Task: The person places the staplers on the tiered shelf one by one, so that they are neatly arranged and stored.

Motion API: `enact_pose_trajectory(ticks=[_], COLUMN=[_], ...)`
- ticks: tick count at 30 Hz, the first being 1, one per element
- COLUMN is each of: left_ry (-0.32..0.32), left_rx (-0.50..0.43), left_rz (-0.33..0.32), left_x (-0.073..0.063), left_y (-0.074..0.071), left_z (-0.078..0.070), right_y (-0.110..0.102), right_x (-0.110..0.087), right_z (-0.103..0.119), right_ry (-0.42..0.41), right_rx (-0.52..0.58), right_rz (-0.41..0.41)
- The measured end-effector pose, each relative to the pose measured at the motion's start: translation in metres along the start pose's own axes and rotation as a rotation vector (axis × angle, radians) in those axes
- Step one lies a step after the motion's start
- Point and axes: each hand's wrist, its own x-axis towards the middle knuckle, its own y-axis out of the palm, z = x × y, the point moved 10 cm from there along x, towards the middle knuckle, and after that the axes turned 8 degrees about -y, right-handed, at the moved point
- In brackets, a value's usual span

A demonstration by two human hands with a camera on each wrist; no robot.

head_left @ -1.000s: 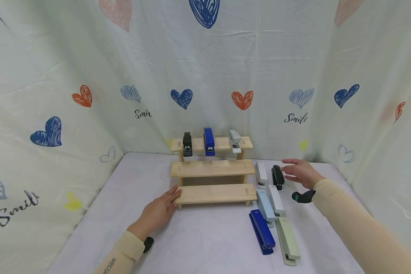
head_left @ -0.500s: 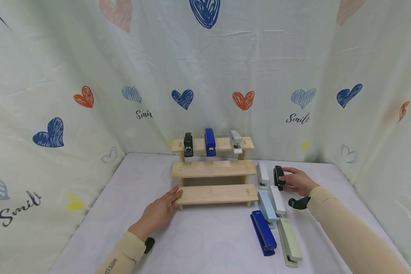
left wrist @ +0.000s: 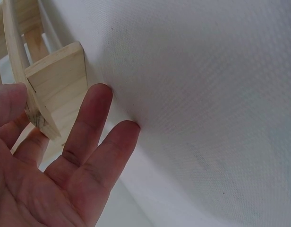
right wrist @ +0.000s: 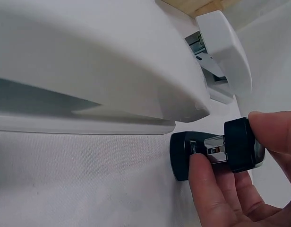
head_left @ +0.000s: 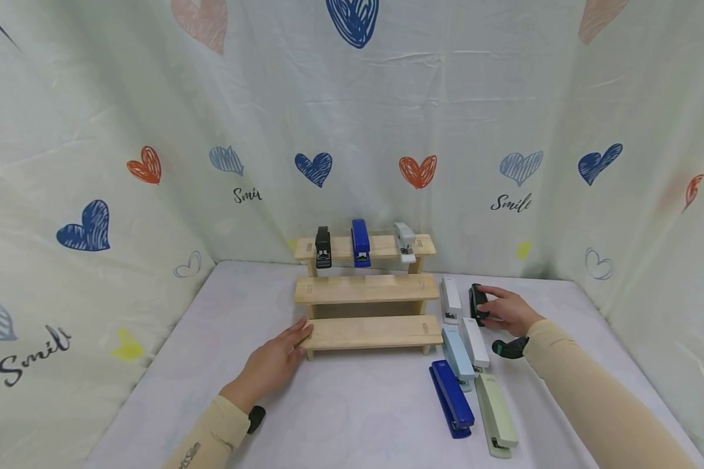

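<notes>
my right hand (head_left: 509, 311) pinches a black stapler (right wrist: 239, 146), white stapler (head_left: 475, 342) just beside it, my left hand (head_left: 272, 358) grips wooden rack (head_left: 375, 331) by a corner

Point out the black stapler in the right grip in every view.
Head: black stapler, right of centre, a little below mid-height.
Left wrist: not in it.
Right wrist: black stapler, right of centre, slightly low.
Shared landmark: wooden rack, below centre in head, upper left in left wrist, top edge in right wrist.
</notes>
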Motion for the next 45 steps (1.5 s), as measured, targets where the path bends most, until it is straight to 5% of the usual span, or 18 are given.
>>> enact_pose_trajectory(ticks=[21,45], left_ry=[0.009,0.009], left_rx=[-0.003,0.003], left_rz=[-0.001,0.000], left_x=[-0.0014,-0.0020], left_y=[-0.0023,-0.0046], left_z=[-0.0025,-0.0054], right_y=[0.0017,-0.0014], right_x=[0.0030,0.0041], right_z=[-0.0040,-0.0077], right_ry=[0.014,0.031], right_rx=[0.124,0.142], right_rz=[0.005,-0.035])
